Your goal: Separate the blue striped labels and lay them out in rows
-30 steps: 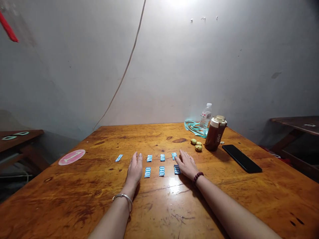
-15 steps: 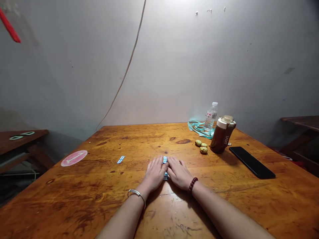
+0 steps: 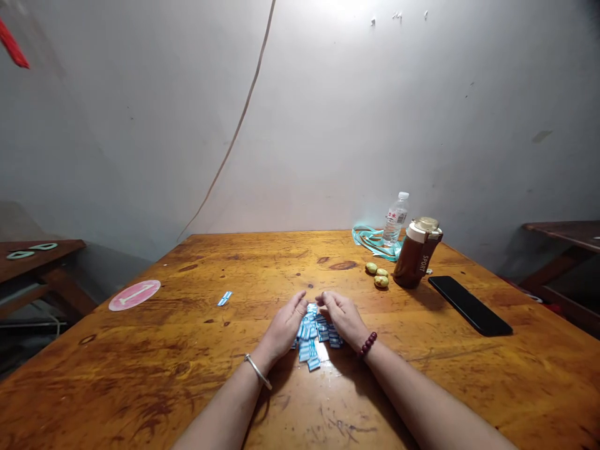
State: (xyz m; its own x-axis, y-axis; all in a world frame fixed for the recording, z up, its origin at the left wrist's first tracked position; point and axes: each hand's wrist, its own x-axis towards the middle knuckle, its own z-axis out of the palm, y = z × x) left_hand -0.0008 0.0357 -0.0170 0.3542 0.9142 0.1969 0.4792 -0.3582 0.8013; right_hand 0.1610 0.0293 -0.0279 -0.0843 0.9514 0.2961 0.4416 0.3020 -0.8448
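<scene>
We have blue-and-white pieces heaped between our left hand and right hand, fingers loosely cupped, unclenched; one strip toward the counter's left edge lies ungathered.

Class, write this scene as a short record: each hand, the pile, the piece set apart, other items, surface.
Left hand: cupped at the pile's left side; silver bangle
Right hand: cupped at the pile's right side; beaded bracelet
Pile: blue-and-white pieces, jumbled, overlapping
Set apart: similar blue-and-white item, farther left
Other items: phone, SPORT bottle, clear bottle, pink disc
Surface: wooden table
</scene>
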